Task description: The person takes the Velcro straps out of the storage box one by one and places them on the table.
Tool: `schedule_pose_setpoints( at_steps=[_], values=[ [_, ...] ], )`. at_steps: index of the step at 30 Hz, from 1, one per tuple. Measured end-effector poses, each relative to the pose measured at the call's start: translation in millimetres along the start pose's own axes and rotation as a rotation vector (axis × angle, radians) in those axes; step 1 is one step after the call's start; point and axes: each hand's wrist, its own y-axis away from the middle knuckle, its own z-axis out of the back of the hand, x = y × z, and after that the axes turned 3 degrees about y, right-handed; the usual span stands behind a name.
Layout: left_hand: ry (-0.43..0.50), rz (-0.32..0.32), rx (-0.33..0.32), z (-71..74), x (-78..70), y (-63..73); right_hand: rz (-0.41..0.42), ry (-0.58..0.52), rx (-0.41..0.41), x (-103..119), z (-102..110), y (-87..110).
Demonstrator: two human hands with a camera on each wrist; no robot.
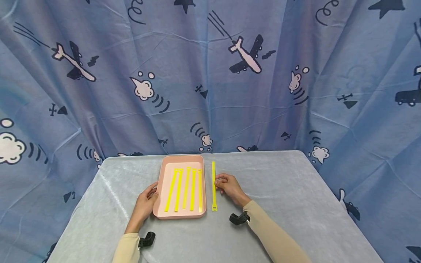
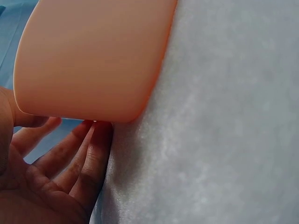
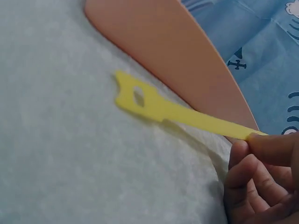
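Observation:
A yellow hook-and-loop cable tie (image 1: 213,186) stands lengthwise just right of the pink tray, pinched at about mid-length by the thumb and fingers of my right hand (image 1: 230,188). In the right wrist view the slotted head of this cable tie (image 3: 140,100) points away from the hand, over the cloth and beside the tray wall (image 3: 163,46). My left hand (image 1: 144,204) rests against the left side of the pink tray (image 1: 161,204), its fingers fairly straight along the wall (image 2: 88,60). Inside the tray several yellow cable ties (image 1: 185,188) lie roughly side by side.
A light grey cloth (image 1: 279,182) covers the table. Behind it hangs a blue curtain (image 1: 210,91) printed with planes and clouds. Black wrist cameras (image 1: 239,218) sit at both cuffs.

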Motion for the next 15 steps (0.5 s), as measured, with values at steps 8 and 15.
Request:
schedule_pose_setpoints(
  at_steps=[8,15],
  values=[
    [-0.003,0.015,-0.005,-1.2,-0.4,0.3,-0.008,0.047,-0.020,-1.4,-3.0,-4.7],
    [-0.001,0.012,-0.008,-1.3,1.6,0.3,-0.026,0.083,-0.052,0.0,-5.4,-6.3]
  ],
)
